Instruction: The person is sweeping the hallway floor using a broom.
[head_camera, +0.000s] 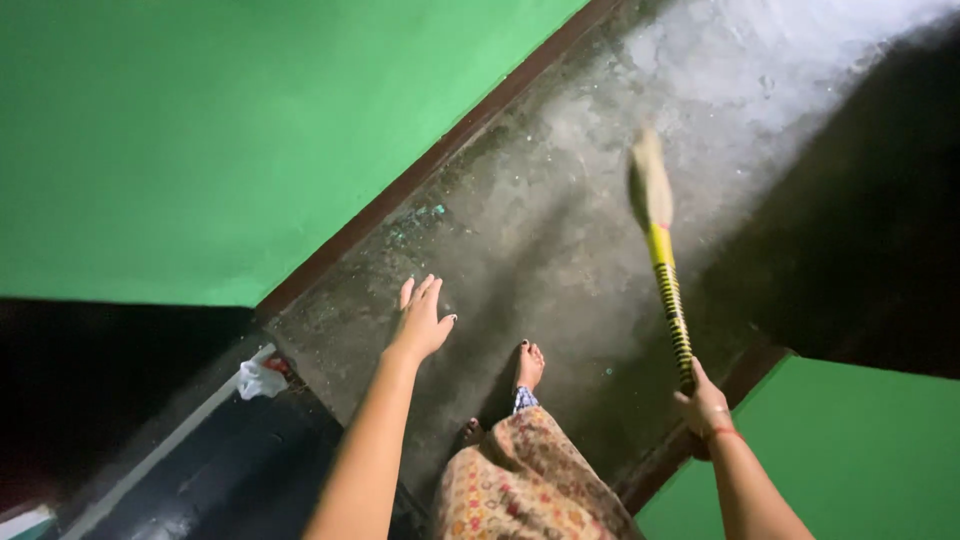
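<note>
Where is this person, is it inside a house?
Probably a narrow indoor passage or landing in a house. Green painted walls close in a bare grey concrete floor, and the right hand holds a broom.

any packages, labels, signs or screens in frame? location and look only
None that can be told.
Nearest candidate: a crumpled white scrap on the dark ledge at lower left, no print visible.
Right hand grips a yellow-and-black broom; left hand is open, empty.

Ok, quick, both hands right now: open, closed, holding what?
Left hand: open, fingers spread, holding nothing.
Right hand: closed on the broom handle.
</note>
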